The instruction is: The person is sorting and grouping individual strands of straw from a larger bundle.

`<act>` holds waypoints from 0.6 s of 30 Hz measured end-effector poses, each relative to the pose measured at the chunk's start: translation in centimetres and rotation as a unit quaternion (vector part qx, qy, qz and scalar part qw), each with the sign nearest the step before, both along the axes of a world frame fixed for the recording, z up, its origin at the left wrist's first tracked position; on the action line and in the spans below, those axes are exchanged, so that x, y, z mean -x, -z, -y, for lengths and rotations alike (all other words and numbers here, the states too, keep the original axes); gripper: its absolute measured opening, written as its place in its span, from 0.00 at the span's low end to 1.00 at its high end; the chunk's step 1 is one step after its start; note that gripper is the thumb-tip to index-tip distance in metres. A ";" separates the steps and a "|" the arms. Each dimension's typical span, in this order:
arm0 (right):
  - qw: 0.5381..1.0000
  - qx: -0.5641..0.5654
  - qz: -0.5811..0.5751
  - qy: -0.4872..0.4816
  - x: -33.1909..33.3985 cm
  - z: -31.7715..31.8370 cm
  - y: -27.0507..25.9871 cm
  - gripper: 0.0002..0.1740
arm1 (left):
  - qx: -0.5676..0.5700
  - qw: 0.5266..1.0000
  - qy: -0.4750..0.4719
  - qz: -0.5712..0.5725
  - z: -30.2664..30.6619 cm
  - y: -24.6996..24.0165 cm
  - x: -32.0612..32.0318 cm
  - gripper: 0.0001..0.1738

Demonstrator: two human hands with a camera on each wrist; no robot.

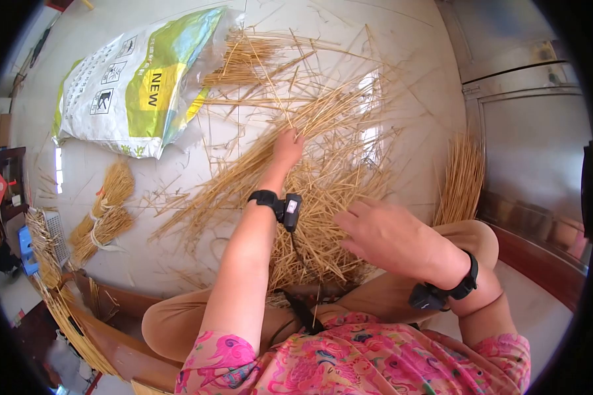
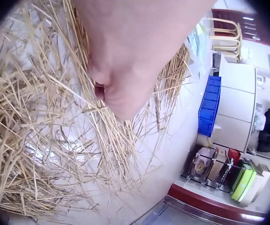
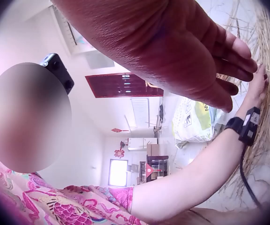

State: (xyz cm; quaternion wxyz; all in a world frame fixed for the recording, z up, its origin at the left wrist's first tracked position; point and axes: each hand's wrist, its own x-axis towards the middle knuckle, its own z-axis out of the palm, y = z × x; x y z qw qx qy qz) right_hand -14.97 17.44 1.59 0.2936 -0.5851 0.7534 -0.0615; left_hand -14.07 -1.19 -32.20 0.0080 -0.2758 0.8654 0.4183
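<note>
My left hand (image 1: 288,146) reaches out over the floor and grips a bundle of straw stalks (image 1: 244,161) that runs diagonally beneath it. In the left wrist view its fingers (image 2: 128,96) are curled down on the stalks, and the fingertips are partly hidden. Nearer my body, my right hand (image 1: 392,237) hovers above a loose heap of straw (image 1: 310,247). The right wrist view shows its fingers (image 3: 240,65) loosely extended, with nothing between them.
A white and green sack (image 1: 125,85) lies at the far left beside more straw (image 1: 244,59). Tied straw bundles (image 1: 109,210) lie at left. Upright stalks (image 1: 461,178) lean by a metal-fronted cabinet (image 1: 534,138) at right. Loose stalks litter the tiled floor (image 1: 408,39).
</note>
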 end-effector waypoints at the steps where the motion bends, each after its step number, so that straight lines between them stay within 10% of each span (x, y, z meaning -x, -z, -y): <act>1: 1.000 -0.001 -0.006 -0.003 0.0 -0.1 -0.2 0.12 | -0.027 1.000 -0.010 -0.006 0.2 -0.9 -0.5 0.22; 13: 0.997 -0.004 -0.045 0.057 0.4 -0.6 2.1 0.13 | -0.245 0.960 -0.043 -0.131 1.3 -21.5 -8.8 0.07; 18: 0.959 -0.019 0.210 0.191 0.9 1.0 -0.2 0.18 | -0.311 0.927 -0.052 -0.203 -0.3 -29.2 -13.4 0.11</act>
